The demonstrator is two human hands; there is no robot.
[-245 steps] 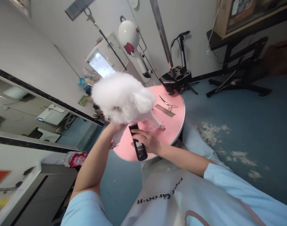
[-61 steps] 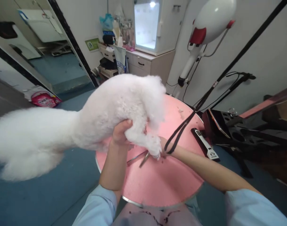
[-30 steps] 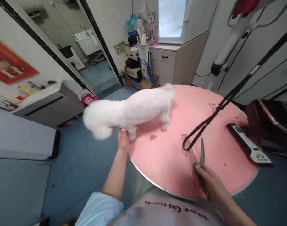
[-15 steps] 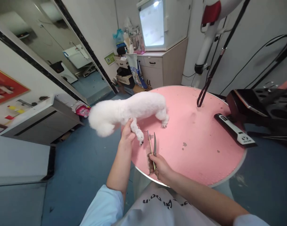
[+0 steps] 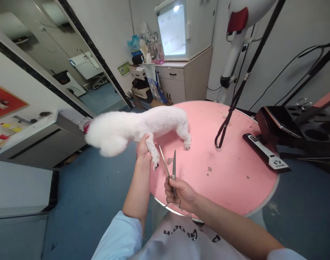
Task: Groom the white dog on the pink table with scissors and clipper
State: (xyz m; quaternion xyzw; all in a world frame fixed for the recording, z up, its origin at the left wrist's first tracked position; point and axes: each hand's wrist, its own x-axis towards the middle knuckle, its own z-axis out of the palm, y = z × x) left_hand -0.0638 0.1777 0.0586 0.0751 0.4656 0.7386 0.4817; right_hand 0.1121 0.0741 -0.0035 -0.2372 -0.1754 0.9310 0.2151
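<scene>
A small white fluffy dog point(image 5: 143, 126) stands at the left edge of the round pink grooming table point(image 5: 230, 180), its head hanging past the rim. My left hand point(image 5: 143, 151) is closed around one of the dog's legs, lifting the paw off the table. My right hand point(image 5: 179, 193) holds a pair of silver scissors point(image 5: 173, 173) with blades apart, pointing toward that paw, and a thin metal comb seems to be held with them. A black grooming loop point(image 5: 221, 133) hangs down over the table.
A black and white clipper point(image 5: 266, 157) lies at the table's right side beside a black tool holder point(image 5: 297, 126). A stand dryer point(image 5: 235, 32) and a lit cabinet on drawers point(image 5: 181, 47) are behind. A mirror wall runs along the left.
My right hand picked up the scissors and comb and carried them left toward the dog's raised paw. My left hand shifted its grip on the leg; the blades now stand apart.
</scene>
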